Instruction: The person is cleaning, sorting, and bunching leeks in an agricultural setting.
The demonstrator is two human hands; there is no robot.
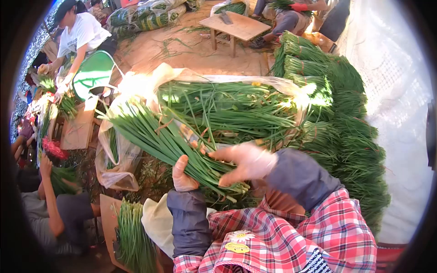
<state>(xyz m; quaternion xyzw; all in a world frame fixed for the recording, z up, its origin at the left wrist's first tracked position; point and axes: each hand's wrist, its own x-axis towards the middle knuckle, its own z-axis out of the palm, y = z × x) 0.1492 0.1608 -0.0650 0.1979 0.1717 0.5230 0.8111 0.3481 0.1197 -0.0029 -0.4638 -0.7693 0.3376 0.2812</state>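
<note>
My left hand (pixel 185 174) is wrapped round a large bunch of long green chives (pixel 159 134), thumb on the near side and fingertips showing past the far side. The bunch slants from upper left down to its pale cut ends at lower right. Over that lower end is my right hand (pixel 248 159), slightly blurred, with its fingers spread and the fingertips close to the stalks. Just beyond both hands lies a clear plastic bag (pixel 214 78), spread open and filled with more chives (pixel 227 107).
Tied chive bundles (pixel 346 113) are stacked high at right beside a white sheet (pixel 400 113). More chives (pixel 134 236) rest on a board at lower left. A low wooden table (pixel 234 26) stands at the back. Other people work at left and top, one near a green-backed chair (pixel 93 75).
</note>
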